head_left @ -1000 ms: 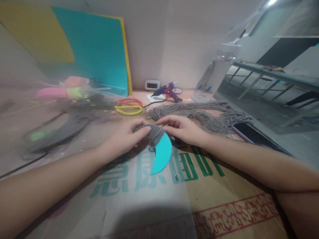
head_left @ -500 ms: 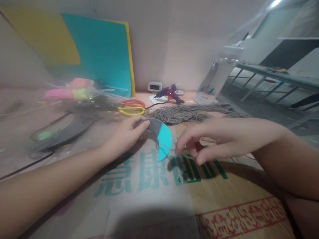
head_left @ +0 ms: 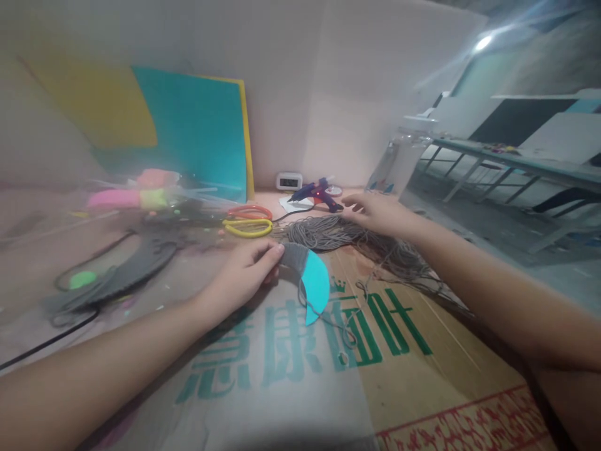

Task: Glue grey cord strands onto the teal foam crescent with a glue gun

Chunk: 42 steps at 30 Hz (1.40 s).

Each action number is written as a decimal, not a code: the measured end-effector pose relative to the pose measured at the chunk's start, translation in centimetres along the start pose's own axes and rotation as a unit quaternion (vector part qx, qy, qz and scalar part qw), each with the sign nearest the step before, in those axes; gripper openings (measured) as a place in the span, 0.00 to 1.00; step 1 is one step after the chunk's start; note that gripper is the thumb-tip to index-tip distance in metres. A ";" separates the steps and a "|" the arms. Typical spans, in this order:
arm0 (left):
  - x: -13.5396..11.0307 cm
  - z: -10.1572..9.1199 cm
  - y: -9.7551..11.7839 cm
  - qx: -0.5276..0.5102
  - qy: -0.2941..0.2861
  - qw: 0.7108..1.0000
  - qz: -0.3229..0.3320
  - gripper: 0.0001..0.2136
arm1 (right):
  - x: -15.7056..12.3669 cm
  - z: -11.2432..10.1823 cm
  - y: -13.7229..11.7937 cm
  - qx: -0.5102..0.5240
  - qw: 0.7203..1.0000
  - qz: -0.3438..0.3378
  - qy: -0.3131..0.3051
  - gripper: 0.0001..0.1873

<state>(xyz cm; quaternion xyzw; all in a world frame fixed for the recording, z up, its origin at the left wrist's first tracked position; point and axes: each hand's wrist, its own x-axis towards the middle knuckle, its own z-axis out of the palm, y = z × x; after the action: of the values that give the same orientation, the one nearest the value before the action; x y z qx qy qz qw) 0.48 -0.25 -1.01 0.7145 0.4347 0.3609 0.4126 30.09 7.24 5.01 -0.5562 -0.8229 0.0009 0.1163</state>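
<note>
Between thumb and fingers, my left hand [head_left: 256,263] grips a curved turquoise crescent [head_left: 316,285]. Grey cord is wrapped closely around the crescent's upper part, while the lower tip shows bare turquoise. A loose strand of grey cord [head_left: 345,332] trails from it over the cardboard [head_left: 413,388]. My right hand [head_left: 373,213] reaches out with its fingers apart, just beside the handle of a dark blue glue gun [head_left: 317,193] whose red light is lit. Below that hand lies a tangled bundle of grey cord [head_left: 323,233].
Scissors with red and yellow handles [head_left: 248,227] lie behind my left hand. A clear plastic jar [head_left: 399,160] and a small digital clock [head_left: 289,181] stand near the wall. At left are a grey cord-wrapped crescent [head_left: 126,269], a green ball [head_left: 82,280] and coloured sheets [head_left: 197,131].
My right hand has moved from above the cardboard, up and away to the glue gun and cord bundle. My left hand keeps hold of the crescent. The view has tilted slightly upward.
</note>
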 end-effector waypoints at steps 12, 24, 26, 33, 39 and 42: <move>-0.1 0.0 0.3 -0.023 -0.015 0.999 -0.024 0.11 | 8.7 3.8 0.2 0.093 0.990 0.108 -0.001 0.23; -0.1 0.1 0.7 -0.049 -0.024 0.998 -0.024 0.10 | 7.0 1.7 -1.6 0.196 0.971 0.140 0.013 0.13; 0.0 0.1 0.6 -0.055 -0.018 0.998 -0.024 0.10 | 5.7 0.9 -2.1 0.223 0.965 0.135 0.034 0.15; 0.1 0.3 -0.3 -0.075 0.016 0.997 -0.034 0.09 | -2.8 0.4 -4.5 0.299 0.945 0.042 0.126 0.07; 0.2 0.1 -0.6 -0.069 0.058 0.995 -0.033 0.12 | -8.5 2.5 -5.4 0.294 0.947 0.067 0.112 0.10; 0.2 0.0 -0.4 -0.055 0.053 0.997 -0.028 0.13 | -9.0 3.1 -5.4 0.284 0.955 -0.004 0.086 0.10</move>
<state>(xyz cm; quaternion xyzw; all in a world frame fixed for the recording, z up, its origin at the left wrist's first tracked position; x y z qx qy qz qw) 0.39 0.03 -1.38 0.6582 0.4549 0.4102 0.4377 27.73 -2.69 0.95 -0.4948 -0.7779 0.1856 0.3400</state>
